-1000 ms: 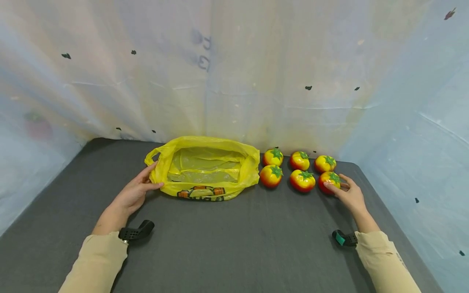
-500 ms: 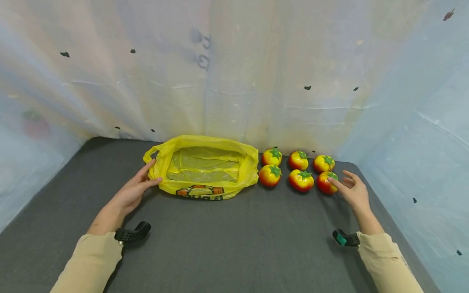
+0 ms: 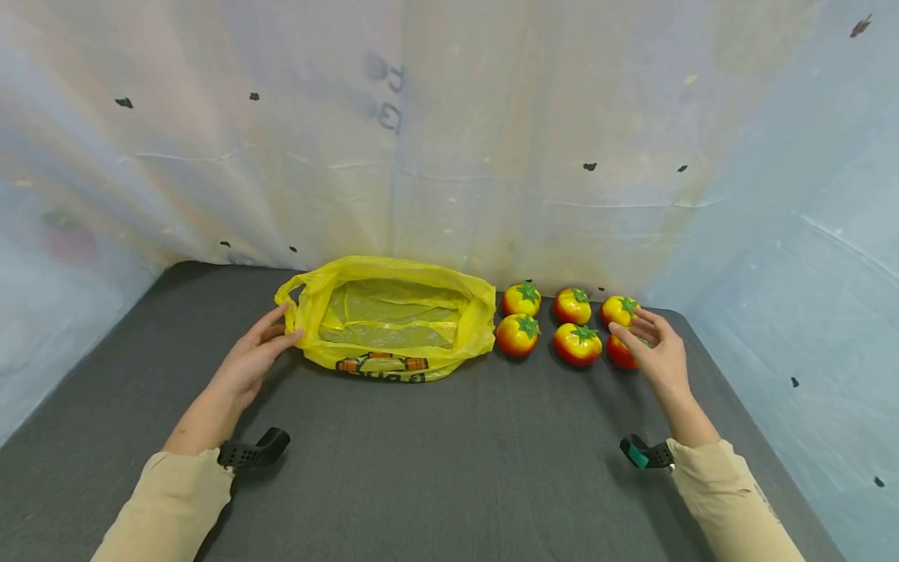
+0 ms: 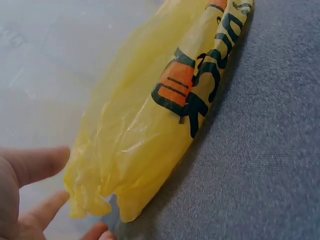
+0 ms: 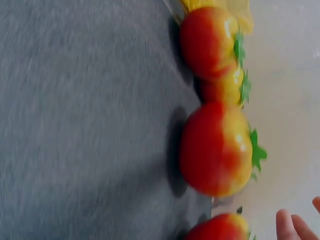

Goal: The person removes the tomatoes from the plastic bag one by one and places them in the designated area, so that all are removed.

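Note:
A yellow plastic bag (image 3: 449, 361) stands with its mouth spread wide, printed in orange and black. My left hand (image 3: 242, 365) is at its left end, fingers relaxed and thumb apart; in the left wrist view the thumb (image 4: 42, 162) lies beside the bag's edge. Red-and-yellow tomatoes with green leaf tops stand in two rows right of the bag. My right hand (image 3: 663, 363) hovers over the front right tomato (image 3: 620, 356), partly hiding it, fingers spread and holding nothing. Just beyond the fingertips is the rear right tomato (image 3: 615, 311).
The other tomatoes are the front middle one (image 3: 577, 346), rear middle one (image 3: 572, 308), front left one (image 3: 517, 337) and rear left one (image 3: 520, 300), which sit close to the bag. A pale sheet (image 3: 463, 140) hangs behind the grey table (image 3: 435, 468).
My right hand has let go of the front right tomato, drawn off to the right, then moved back left and forward over it. The left hand has shifted slightly left along the bag.

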A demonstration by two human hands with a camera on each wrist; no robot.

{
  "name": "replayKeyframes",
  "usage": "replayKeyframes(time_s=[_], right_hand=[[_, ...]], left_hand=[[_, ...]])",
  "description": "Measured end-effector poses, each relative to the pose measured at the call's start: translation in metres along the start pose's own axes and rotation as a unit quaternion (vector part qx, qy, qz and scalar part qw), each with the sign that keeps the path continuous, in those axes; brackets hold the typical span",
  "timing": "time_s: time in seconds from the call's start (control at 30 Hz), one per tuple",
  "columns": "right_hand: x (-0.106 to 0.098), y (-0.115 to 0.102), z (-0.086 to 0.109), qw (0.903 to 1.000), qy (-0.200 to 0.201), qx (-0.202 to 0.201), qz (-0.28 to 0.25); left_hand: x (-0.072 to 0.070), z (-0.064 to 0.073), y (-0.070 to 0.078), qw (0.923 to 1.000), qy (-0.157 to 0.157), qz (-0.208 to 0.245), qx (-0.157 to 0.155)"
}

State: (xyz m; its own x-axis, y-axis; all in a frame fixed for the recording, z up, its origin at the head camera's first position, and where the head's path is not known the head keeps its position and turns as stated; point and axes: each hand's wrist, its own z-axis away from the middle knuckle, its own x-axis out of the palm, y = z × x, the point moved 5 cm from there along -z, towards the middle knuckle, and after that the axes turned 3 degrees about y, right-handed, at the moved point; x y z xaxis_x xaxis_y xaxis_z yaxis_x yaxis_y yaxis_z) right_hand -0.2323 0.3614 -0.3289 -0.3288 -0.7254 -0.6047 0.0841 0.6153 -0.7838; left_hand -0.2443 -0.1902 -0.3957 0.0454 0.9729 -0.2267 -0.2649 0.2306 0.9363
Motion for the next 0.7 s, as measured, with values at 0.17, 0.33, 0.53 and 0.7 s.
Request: replayKeyframes(time_s=[0.17,0.33,0.53,0.7], right_hand=[[0.011,-0.014,0.001,0.9994,0.003,-0.035,-0.005],[0.023,-0.025,0.003,0.998,0.003,-0.063,-0.01],[0.034,-0.034,0.007,0.9967,-0.002,-0.079,-0.018],[0.044,-0.041,0.01,0.9946,-0.012,-0.1,-0.025]], left_hand=[[-0.003,0.008,0.006,0.9972,0.053,-0.053,0.007],[-0.002,0.016,0.015,0.9905,0.068,-0.112,0.042],[0.002,0.022,0.024,0.9757,0.091,-0.177,0.092],[0.005,0.027,0.03,0.9519,0.109,-0.243,0.151]])
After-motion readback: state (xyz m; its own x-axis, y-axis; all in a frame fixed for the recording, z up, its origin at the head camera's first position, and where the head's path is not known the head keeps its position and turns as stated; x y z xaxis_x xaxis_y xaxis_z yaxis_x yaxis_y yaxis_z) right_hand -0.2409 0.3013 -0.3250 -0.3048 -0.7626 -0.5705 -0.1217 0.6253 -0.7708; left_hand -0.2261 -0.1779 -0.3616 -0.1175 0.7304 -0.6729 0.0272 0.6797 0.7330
